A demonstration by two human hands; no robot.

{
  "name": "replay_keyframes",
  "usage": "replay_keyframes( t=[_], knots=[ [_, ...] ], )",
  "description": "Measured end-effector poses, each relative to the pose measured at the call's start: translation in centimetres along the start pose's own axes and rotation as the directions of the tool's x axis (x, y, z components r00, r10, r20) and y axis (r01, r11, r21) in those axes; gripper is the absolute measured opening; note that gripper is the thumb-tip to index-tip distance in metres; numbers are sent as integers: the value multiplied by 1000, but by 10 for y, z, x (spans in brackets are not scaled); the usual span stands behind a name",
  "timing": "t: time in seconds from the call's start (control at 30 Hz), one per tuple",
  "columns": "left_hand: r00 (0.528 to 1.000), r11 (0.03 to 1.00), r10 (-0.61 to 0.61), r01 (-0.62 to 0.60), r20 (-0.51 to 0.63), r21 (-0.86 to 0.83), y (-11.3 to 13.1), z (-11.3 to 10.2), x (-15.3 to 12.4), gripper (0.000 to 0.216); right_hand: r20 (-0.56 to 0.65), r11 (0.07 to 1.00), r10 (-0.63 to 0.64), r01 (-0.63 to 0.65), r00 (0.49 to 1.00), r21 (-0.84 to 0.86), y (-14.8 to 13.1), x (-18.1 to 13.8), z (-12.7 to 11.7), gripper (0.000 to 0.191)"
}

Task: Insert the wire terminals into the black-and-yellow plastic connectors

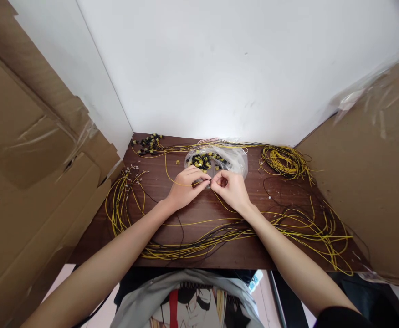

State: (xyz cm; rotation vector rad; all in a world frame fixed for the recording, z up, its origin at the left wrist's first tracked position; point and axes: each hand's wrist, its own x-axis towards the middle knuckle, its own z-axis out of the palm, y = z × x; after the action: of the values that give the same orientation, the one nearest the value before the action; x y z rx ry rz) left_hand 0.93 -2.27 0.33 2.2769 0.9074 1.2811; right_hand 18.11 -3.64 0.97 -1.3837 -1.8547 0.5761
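My left hand [190, 186] is closed in a pinch on a thin yellow wire [169, 175], which loops back toward the rear of the table. Fingertip to fingertip with it, my right hand [232, 189] pinches too; a tiny dark piece shows where the tips meet, too small to name. Another stretch of yellow wire runs down and right from below the right fingertips. Just behind both hands lies a clear plastic bag [237, 160] holding several black and yellow connector pieces [202, 159].
A long bundle of yellow and black wires [192, 246] crosses the front of the brown table [199, 212]. A coil of wire [284, 161] lies back right, connector-ended wires [150, 143] back left. One yellow cap [178, 162] sits alone. Cardboard [32, 150] flanks the sides; a white wall [220, 68] stands behind.
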Motion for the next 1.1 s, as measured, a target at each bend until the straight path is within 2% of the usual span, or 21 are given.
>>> replay_keyframes(
  t=[0.17,0.33,0.47,0.7,0.83,1.1],
  knots=[
    [993,983,-117,116,4,-144,2,-2,3,10,-16,997,-50,51,999,56,-2,1,0,7],
    [962,891,-265,269,61,-365,1,1,2,11,-54,990,-112,116,992,81,-1,2,-2,8],
    [952,886,-304,295,32,-359,-4,3,1,12,-57,985,-131,136,990,105,0,2,-1,8],
    [935,861,-354,337,27,-380,-9,4,1,14,-11,935,17,-12,1000,353,1,2,6,17],
    [910,807,-410,393,61,-440,-7,4,2,17,-22,923,26,-16,999,385,4,3,6,20],
    [893,747,-429,435,134,-503,-7,3,3,18,-14,912,19,-11,1000,411,8,3,9,23]
  ],
)
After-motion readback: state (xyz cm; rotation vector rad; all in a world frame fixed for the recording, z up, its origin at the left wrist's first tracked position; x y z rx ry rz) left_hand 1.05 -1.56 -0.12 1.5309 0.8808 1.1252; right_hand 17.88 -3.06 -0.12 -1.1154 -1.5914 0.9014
